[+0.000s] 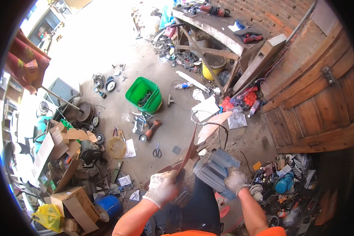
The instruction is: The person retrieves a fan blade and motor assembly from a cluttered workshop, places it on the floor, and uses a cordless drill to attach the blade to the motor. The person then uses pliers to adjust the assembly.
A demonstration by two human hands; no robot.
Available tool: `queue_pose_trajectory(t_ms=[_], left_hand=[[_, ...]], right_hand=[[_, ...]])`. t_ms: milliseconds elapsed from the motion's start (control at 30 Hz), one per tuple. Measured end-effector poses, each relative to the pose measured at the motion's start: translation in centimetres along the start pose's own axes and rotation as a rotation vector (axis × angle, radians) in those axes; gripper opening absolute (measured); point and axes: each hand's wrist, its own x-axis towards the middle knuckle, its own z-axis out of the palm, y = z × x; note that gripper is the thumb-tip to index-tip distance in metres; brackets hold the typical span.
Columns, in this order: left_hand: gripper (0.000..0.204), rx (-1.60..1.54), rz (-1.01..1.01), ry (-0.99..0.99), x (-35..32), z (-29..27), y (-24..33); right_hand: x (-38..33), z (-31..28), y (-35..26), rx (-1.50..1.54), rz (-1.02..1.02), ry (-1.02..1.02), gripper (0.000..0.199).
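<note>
Holding a reddish fan blade point(190, 151) near its base, the left hand point(163, 188) is in a white work glove, fingers closed tight around it. Blade goes up and a bit to the right from the fist; a second blade point(213, 122), paler, spreads out at the top, w/ a bent wire point(208, 124) just beside it. Right hand point(236, 180), also gloved, is pressed on the lower right corner of a grey ribbed motor block point(215, 167); fingers are curled on its edge, but if they really clamp it, I cannot tell. Block sits between both hands, approx. above the person's lap, and touches the blade base.

On the concrete floor in front: scissors point(157, 150), an angle grinder point(151, 130), a coil of yellow cable point(117, 147), and farther away a green bucket point(144, 94) w/ metal parts inside. At left, cardboard boxes point(72, 202), a yellow bag point(49, 216) and a blue can point(109, 205). At right, a wooden door point(314, 102) and a brick wall. A workbench point(220, 29) w/ tools stands at the top, a yellow pot point(212, 67) under it.
</note>
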Motion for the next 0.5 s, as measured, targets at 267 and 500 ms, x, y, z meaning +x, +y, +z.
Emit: queue_pose_trajectory(t_ms=[267, 500], left_hand=[[0.034, -0.049, -0.154, 0.002, 15.9, 6.7, -7.8], [0.041, -0.181, -0.297, -0.01, 29.1, 12.4, -20.0]], right_hand=[[20.0, 4.1, -1.0, -0.1, -0.157, -0.045, 0.04], [33.4, 9.7, -4.3, -0.295, -0.204, -0.174, 0.027]])
